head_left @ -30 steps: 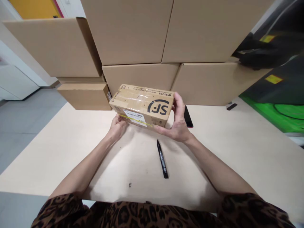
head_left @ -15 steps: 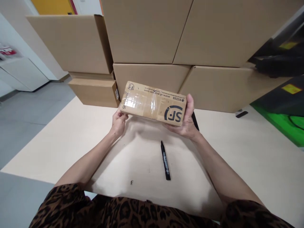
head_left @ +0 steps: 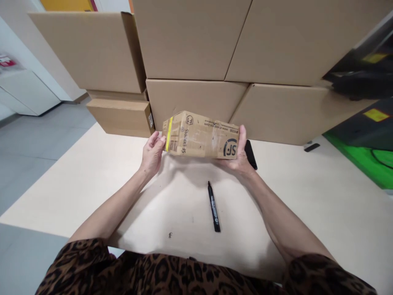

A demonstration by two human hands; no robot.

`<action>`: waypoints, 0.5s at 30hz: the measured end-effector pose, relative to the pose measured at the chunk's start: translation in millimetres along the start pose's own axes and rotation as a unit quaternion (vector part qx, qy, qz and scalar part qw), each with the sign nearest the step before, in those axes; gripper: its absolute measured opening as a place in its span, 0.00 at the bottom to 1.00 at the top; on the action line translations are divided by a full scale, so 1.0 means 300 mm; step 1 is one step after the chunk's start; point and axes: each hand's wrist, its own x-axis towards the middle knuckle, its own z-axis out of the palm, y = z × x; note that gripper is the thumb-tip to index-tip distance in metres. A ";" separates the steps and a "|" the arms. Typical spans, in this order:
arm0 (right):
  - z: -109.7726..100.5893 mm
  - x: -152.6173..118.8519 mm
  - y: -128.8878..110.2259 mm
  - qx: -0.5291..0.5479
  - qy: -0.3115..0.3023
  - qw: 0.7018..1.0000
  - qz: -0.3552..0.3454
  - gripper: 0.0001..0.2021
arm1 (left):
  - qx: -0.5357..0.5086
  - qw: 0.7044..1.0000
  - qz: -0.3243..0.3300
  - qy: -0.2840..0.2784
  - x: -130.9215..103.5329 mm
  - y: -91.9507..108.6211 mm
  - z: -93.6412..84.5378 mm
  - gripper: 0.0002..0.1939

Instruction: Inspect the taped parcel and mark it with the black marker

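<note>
I hold a small brown SF Express parcel box (head_left: 201, 135) above the table, one hand at each end. My left hand (head_left: 152, 153) grips the end with the yellow tape stripe. My right hand (head_left: 239, 157) cups the end printed with the SF logo. A narrow side of the box faces me, tilted slightly down to the right. A black marker pen (head_left: 213, 207) lies on the cream table (head_left: 92, 184) just below the box, between my forearms.
Large plain cardboard boxes (head_left: 190, 41) are stacked along the far side of the table, with a flat one (head_left: 121, 116) at the left. A black phone (head_left: 251, 154) lies behind my right hand. A small black object (head_left: 312, 147) rests at far right.
I have rolled the box in both hands: the taped broad face with the large SF logo turned away and a narrow side with the yellow stripe now faces me.
</note>
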 end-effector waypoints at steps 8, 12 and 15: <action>0.003 0.002 -0.107 -0.103 -0.042 0.994 -0.020 0.67 | 0.028 0.999 -0.032 -0.030 0.002 -0.022 0.016 0.21; -0.002 0.010 -0.183 -0.240 -0.009 0.964 -0.116 0.50 | 0.057 0.994 -0.088 -0.026 -0.003 0.007 0.009 0.40; -0.005 0.017 -0.247 -0.280 -0.019 0.950 -0.136 0.41 | 0.088 0.988 -0.111 -0.066 0.001 0.053 -0.001 0.49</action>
